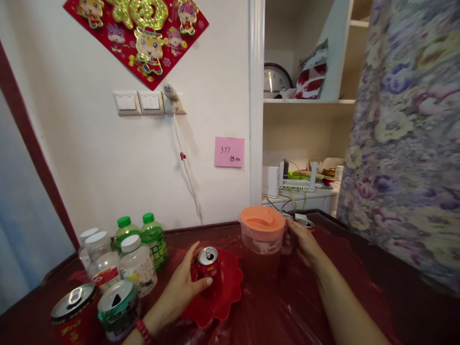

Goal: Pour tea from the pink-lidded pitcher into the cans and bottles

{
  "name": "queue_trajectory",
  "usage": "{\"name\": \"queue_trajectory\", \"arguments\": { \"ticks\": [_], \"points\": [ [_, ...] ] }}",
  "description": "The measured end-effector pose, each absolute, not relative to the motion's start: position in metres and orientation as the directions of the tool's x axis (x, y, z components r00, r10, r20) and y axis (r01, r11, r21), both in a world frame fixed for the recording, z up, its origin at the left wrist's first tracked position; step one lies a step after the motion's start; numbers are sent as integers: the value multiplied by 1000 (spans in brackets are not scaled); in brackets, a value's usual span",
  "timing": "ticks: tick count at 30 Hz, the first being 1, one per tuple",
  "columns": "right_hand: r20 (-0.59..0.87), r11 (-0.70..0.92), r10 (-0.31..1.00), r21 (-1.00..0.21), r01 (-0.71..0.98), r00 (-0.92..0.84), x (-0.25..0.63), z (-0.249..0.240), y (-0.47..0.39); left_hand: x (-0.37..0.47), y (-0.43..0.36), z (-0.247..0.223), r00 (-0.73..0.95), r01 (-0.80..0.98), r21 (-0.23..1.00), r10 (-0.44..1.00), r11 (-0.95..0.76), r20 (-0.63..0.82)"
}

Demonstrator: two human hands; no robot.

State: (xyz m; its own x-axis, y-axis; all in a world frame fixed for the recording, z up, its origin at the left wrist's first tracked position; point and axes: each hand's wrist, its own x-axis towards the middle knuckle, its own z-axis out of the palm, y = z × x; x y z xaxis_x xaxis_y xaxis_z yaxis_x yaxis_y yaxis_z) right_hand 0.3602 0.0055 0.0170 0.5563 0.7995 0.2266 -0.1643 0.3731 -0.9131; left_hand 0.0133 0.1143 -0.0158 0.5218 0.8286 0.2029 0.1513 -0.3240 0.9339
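My left hand [181, 285] curves round a small red drink can [209, 270], thumb across its front and fingers along its far left side. The can stands upright on a red plate with a scalloped edge [230, 299], its pull tab on top. To the right of the plate is a clear plastic pitcher [262, 247] with an orange lid [262, 220]. Fingers of my right hand [302, 239] are closed at the pitcher's handle, partly hidden behind it. A red bead bracelet [143, 330] circles my left wrist.
At left stand two larger cans [77, 311], [120, 311], clear jars with white lids [138, 270] and green bottles [154, 239]. More can tops [306, 224] show behind my right hand. A white cable [187, 172] hangs down the wall; a floral curtain [402, 143] is at right.
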Motion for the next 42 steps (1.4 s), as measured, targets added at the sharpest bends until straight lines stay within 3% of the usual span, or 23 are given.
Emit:
{"name": "queue_trajectory", "arguments": {
  "ticks": [9, 23, 42],
  "points": [
    [197, 440, 738, -865, -239, 645, 352, -6, 20, 13, 111, -16, 509, 163, 926, 833, -339, 216],
    [223, 489, 685, -847, -210, 694, 341, -10, 18, 14, 100, -12, 485, 150, 930, 845, -335, 226],
    [141, 495, 636, -828, -261, 759, 319, 13, 19, 13, 94, -6, 341, 263, 896, 904, -356, 259]
  ]
}}
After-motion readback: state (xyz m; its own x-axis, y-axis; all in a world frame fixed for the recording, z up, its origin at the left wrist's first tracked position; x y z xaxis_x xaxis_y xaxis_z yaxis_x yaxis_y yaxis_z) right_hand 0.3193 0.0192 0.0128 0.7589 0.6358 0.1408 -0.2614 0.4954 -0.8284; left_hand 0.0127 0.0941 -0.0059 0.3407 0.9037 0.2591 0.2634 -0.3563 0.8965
